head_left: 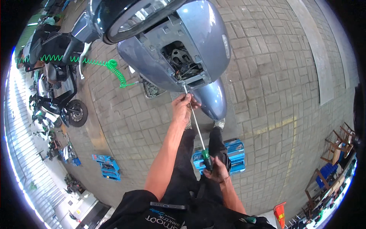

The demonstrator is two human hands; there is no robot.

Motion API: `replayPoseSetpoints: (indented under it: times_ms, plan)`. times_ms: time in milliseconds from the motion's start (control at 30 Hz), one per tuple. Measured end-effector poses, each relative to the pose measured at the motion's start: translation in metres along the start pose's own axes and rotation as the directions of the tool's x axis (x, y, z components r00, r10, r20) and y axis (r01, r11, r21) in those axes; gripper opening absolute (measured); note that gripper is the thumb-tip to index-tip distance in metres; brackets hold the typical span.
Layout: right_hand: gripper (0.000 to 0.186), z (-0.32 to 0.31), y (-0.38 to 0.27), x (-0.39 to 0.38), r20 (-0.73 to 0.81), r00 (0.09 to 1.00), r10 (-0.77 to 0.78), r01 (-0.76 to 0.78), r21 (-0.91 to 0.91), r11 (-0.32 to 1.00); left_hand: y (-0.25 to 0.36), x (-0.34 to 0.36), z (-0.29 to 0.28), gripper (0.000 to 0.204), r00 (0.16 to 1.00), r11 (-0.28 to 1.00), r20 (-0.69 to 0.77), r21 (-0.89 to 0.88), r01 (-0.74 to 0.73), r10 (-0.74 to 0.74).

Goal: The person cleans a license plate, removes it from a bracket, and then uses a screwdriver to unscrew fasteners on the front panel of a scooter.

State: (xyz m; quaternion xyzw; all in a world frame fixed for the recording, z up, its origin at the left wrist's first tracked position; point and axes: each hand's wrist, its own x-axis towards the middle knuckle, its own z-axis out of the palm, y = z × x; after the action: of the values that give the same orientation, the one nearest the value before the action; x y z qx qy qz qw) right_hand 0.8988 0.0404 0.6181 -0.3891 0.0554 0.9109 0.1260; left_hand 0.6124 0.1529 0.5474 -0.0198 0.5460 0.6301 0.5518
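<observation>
A block-paved floor spreads beneath a scooter with grey-blue body panels, its front opening exposing wiring. A blue toolbox sits behind the person's right leg. The long screwdriver slants between both hands, its tip end up at the lower edge of the opening; whether it touches there, I cannot tell. The right hand has its fingers closed on the green-and-black handle; the left hand pinches the shaft near the tip, thumb and fingers together around it
</observation>
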Motion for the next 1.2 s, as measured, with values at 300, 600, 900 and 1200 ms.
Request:
replayPoseSetpoints:
  times_ms: [300, 600, 900, 1200]
  plan:
    - [0.044, 0.008, 0.017, 0.005, -0.175, 0.643, -0.745, 0.267, -0.861, 0.433, -0.006, -0.027, 0.016, 0.016, 0.994, 0.998, -0.105, 0.057, 0.007, -0.001]
    - [0.034, -0.011, 0.045, 0.001, -0.215, 0.96, -0.18, 0.235, 0.266, 0.935, -0.002, -0.024, 0.006, 0.015, 0.997, 0.997, 0.061, -0.058, 0.047, -0.044]
    - [0.038, -0.016, 0.047, -0.003, -0.092, 0.981, -0.171, 0.194, 0.473, 0.859, -0.002, -0.028, 0.002, 0.014, 0.997, 0.997, 0.047, 0.058, 0.053, -0.056]
    - [0.059, 0.019, 0.025, -0.007, -0.001, 0.54, -0.842, 0.375, -0.895, 0.241, -0.003, -0.032, 0.021, 0.015, 0.997, 0.997, -0.021, 0.031, 0.077, -0.077]
